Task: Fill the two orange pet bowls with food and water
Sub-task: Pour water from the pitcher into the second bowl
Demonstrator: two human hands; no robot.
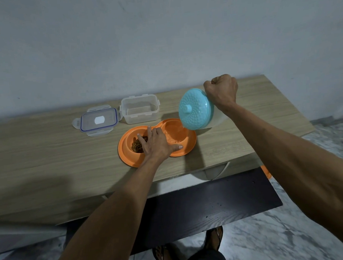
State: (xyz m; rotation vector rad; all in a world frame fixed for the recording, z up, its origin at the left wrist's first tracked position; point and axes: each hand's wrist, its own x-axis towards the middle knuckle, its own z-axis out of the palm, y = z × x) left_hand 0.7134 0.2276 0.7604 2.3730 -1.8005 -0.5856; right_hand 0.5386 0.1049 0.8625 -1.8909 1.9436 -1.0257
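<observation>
Tilting a teal-lidded jug (197, 110) in a closed fist, the right hand (221, 90) pours water into the right bowl (174, 132). The left hand (157, 144), spread flat, pins the orange double bowl (128, 157) near the table's (50, 154) front edge; kibble (137, 147) fills its left bowl. Open tabletop lies left.

Bare wooden tabletop (40, 155) at 9 o'clock of the orange double pet bowl (128, 159) is open for approach. 12 o'clock blocked by the clear rectangular plastic container (139, 111), its blue-sealed clip lid (98, 121) at 11. Tilted teal-lidded clear jug (196, 109) overhangs the bowl's 2 o'clock side. Left hand (157, 144) covers the centre
</observation>
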